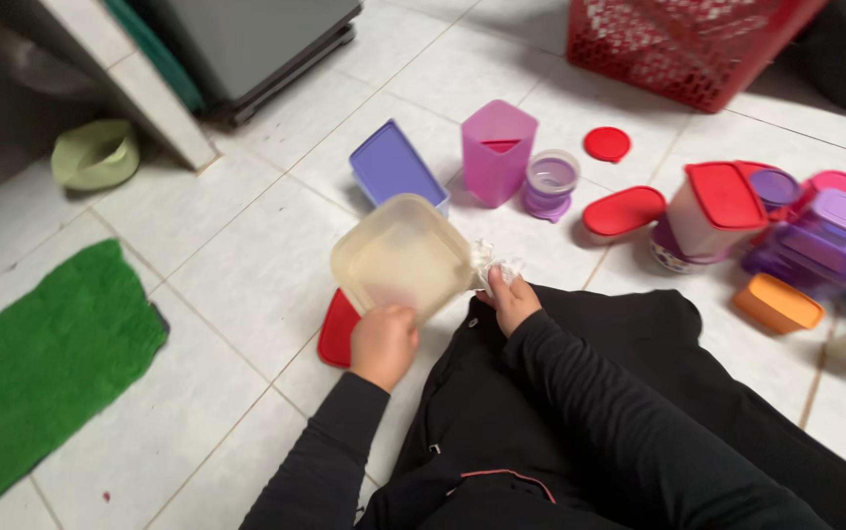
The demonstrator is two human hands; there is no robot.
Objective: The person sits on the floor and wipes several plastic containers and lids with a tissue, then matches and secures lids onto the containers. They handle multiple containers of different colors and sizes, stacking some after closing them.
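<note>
Clear square container (401,257), mid-frame just above floor (246,245): light, stiff plastic, prob. slick. Left hand (382,344) clamps its lower rim, best hold. Right hand (511,299) pinches crumpled white cloth (495,265) at its side, maybe tissue.

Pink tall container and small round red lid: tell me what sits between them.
In the head view, a small purple-lidded clear jar sits between the pink tall container and small round red lid.

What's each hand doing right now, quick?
Left hand: fingers closed on the rim of the clear square container.
Right hand: fingers closed around a crumpled white cloth.
</note>
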